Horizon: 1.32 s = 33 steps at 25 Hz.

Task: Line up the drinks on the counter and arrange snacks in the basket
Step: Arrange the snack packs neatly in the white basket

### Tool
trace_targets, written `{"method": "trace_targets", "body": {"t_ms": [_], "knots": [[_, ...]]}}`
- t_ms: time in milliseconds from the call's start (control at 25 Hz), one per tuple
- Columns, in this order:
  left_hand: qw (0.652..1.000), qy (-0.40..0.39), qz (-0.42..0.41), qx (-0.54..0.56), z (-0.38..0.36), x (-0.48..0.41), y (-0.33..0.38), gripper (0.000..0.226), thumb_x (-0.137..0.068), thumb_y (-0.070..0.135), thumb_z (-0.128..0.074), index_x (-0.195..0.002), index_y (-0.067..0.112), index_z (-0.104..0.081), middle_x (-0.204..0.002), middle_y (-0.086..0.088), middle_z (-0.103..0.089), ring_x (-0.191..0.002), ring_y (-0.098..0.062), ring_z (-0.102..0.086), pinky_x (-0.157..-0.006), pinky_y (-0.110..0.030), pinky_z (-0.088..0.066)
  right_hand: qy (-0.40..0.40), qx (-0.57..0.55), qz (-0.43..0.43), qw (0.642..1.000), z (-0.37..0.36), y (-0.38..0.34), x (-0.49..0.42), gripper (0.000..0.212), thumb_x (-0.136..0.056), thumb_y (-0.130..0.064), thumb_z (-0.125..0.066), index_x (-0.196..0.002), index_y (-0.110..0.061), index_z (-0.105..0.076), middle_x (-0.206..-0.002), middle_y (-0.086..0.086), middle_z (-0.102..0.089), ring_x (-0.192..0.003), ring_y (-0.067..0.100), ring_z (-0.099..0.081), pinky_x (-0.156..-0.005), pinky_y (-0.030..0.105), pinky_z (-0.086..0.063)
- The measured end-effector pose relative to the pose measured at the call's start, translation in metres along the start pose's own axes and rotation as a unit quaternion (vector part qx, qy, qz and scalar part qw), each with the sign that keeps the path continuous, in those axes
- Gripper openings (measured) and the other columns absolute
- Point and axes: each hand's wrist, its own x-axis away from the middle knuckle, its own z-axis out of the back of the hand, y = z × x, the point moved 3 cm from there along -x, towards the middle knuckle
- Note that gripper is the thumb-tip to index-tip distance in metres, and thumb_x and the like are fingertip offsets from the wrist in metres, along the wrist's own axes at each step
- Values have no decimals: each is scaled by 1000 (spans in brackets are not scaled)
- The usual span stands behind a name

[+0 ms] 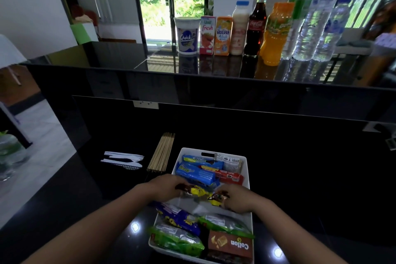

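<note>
A white basket (246,169) sits on the black lower counter and holds several snack packets: blue ones at the far end, green ones and a brown Collon box (230,244) at the near end. Over its middle, my left hand (165,186) and my right hand (237,198) grip opposite ends of a yellow snack packet (199,193). On the raised counter behind, the drinks stand in a row: a Quick cup (186,35), two cartons, a white bottle, a cola bottle (256,25), an orange bottle (275,32) and water bottles (310,19).
Wooden skewers (161,152) and white plastic cutlery (124,159) lie left of the basket. A glass vase (9,156) stands at the far left edge. A person's sleeve (385,43) shows at the far right behind the raised counter.
</note>
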Motion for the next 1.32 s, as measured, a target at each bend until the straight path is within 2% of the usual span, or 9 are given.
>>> {"method": "trace_targets", "body": {"t_ms": [120,280,400,480,600,800,960,1200,1320], "knots": [[999,15,12,33,-1,-2,-5,33,-95,26,-53,-128,25,-56,-127,0,-60,-113,-15,-56,-95,-31,-46,24,-63,-1,998,1,2,-3,37,-99,-15,-46,-135,-18,-52,-129,6,-60,-98,16,-58,-63,14,-42],[997,51,16,52,-2,-5,-5,33,-98,26,-46,-129,21,-55,-125,-1,-59,-111,-18,-56,-89,-28,-45,59,-83,-8,995,-1,4,2,34,-99,-14,-46,-129,-21,-58,-125,3,-62,-97,13,-57,-72,21,-42],[990,102,27,96,-2,-9,-4,28,-98,25,-45,-122,18,-59,-114,-3,-63,-102,-18,-58,-74,-23,-42,130,-126,-41,983,4,11,7,30,-100,-14,-44,-124,-19,-62,-110,8,-66,-79,16,-57,-60,23,-38],[980,126,47,146,-3,-12,-5,27,-99,24,-45,-122,17,-58,-112,-6,-64,-94,-13,-57,-68,-18,-40,195,-199,-64,958,11,18,8,28,-101,-11,-42,-121,-14,-63,-104,15,-68,-83,26,-62,-62,27,-40],[959,148,63,233,-5,-16,-6,29,-101,20,-43,-127,11,-53,-119,-10,-61,-105,-22,-58,-85,-31,-47,261,-365,-97,888,13,29,9,27,-101,-2,-42,-120,2,-61,-114,20,-64,-102,31,-60,-79,30,-44],[942,210,130,226,-9,-19,-12,31,-100,26,-45,-126,13,-54,-117,-11,-60,-107,-27,-56,-89,-40,-48,225,-497,-126,829,8,48,10,26,-100,-3,-41,-115,0,-62,-111,22,-66,-103,35,-62,-83,35,-48],[950,282,133,14,-1,-22,-7,36,-93,33,-52,-127,19,-53,-117,-6,-56,-111,-28,-49,-88,-37,-41,237,-382,-101,888,19,41,5,21,-97,3,-43,-108,-5,-60,-94,5,-61,-90,21,-58,-65,16,-42],[921,292,-80,-245,-2,-35,34,80,-66,17,-69,-139,24,-38,-134,-11,-52,-113,-31,-56,-90,-40,-48,420,35,3,907,29,-5,11,28,-89,-7,-55,-114,-16,-64,-112,4,-63,-104,28,-58,-84,40,-47],[912,208,-113,-336,-14,-36,45,72,-67,25,-72,-135,27,-48,-142,-11,-49,-126,-31,-50,-102,-50,-42,300,133,9,945,8,-28,0,37,-95,-21,-45,-131,-20,-52,-130,2,-53,-124,26,-46,-101,39,-36]]}}
